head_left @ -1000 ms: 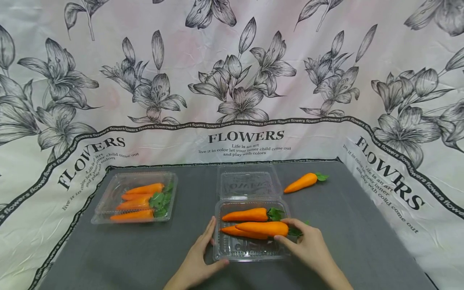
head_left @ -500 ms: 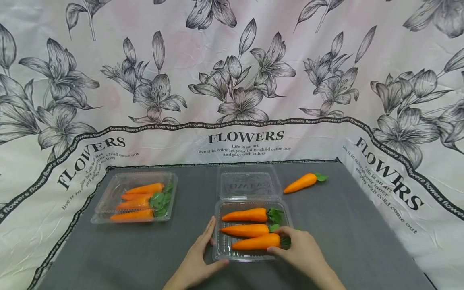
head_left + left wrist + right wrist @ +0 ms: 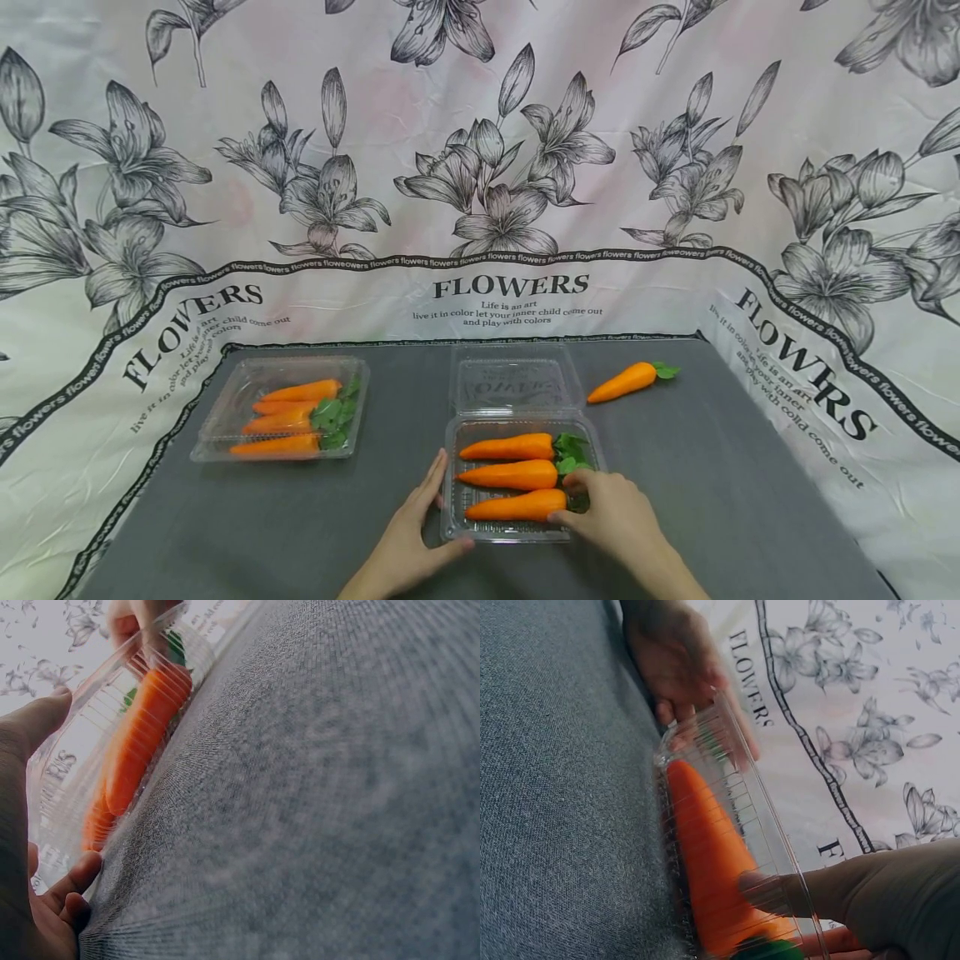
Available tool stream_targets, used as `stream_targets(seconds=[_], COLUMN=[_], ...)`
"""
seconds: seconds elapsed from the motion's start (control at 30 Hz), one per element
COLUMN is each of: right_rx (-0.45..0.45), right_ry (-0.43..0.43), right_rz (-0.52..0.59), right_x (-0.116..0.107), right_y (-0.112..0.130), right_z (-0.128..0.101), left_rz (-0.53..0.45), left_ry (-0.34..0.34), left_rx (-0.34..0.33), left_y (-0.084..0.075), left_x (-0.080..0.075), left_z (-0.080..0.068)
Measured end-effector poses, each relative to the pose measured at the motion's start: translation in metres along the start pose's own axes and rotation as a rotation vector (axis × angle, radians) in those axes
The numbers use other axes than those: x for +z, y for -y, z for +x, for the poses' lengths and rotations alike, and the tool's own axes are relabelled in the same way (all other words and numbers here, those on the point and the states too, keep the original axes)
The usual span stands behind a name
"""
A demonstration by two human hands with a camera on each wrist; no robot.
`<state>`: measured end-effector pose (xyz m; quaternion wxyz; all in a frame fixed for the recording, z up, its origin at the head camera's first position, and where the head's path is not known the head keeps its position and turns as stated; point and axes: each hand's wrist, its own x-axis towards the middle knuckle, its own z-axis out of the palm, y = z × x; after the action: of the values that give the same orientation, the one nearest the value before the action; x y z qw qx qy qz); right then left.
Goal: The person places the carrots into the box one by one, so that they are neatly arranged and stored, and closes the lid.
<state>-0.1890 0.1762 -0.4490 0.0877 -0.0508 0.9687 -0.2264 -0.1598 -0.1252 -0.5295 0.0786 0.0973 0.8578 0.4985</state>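
Observation:
A clear plastic clamshell box [image 3: 459, 532] lies before me with its lid [image 3: 517, 404] folded back. Three orange carrots with green tops are in its base: a back carrot [image 3: 506, 447], a middle carrot [image 3: 507, 476] and a front carrot [image 3: 516, 506]. Thumb and fingers of my right hand [image 3: 621, 515] pinch the front carrot by its thick leafy end, largely covering its leaves. In the right wrist view the thumb lies on that carrot [image 3: 709, 855], inside the box wall. My left hand [image 3: 411, 527], fingers extended, rests against the box's left side and front corner.
One loose carrot [image 3: 622, 383] lies on the grey cloth [image 3: 712, 467] at the back right. A closed clear box [image 3: 217, 433] holding several carrots [image 3: 281, 422] stands at the left. Behind the table hangs a flower-printed curtain [image 3: 495, 167].
My right hand has brought the front carrot toward me and down, off the middle carrot, then slightly left into the front of the box. My left hand has stayed in place.

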Motion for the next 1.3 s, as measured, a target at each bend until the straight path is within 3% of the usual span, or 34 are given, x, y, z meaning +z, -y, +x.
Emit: stream_targets(seconds=[0.17, 0.3, 0.53, 0.83, 1.13, 1.3], right_rx=[-0.001, -0.019, -0.153, -0.220, -0.210, -0.182], right_ry=[-0.007, 0.008, -0.014, -0.042, -0.289, -0.354], right_rz=[0.051, 0.153, 0.288, 0.569, 0.517, 0.509], right_x=[-0.002, -0.007, -0.017, -0.030, -0.043, -0.044], right_y=[-0.003, -0.009, -0.027, -0.057, -0.094, -0.119], right_z=[-0.002, -0.002, 0.002, 0.016, 0.041, 0.058], left_rz=[-0.012, -0.012, 0.001, 0.000, 0.002, -0.005], left_ry=[0.003, 0.007, 0.012, 0.021, 0.016, 0.022], left_rx=[-0.003, -0.002, 0.005, 0.006, 0.002, -0.009], left_y=[-0.001, 0.000, 0.001, -0.001, -0.001, -0.001], left_x=[0.000, 0.000, 0.002, 0.002, 0.000, 0.000], left_z=[0.001, 0.001, 0.001, 0.002, 0.001, 0.001])
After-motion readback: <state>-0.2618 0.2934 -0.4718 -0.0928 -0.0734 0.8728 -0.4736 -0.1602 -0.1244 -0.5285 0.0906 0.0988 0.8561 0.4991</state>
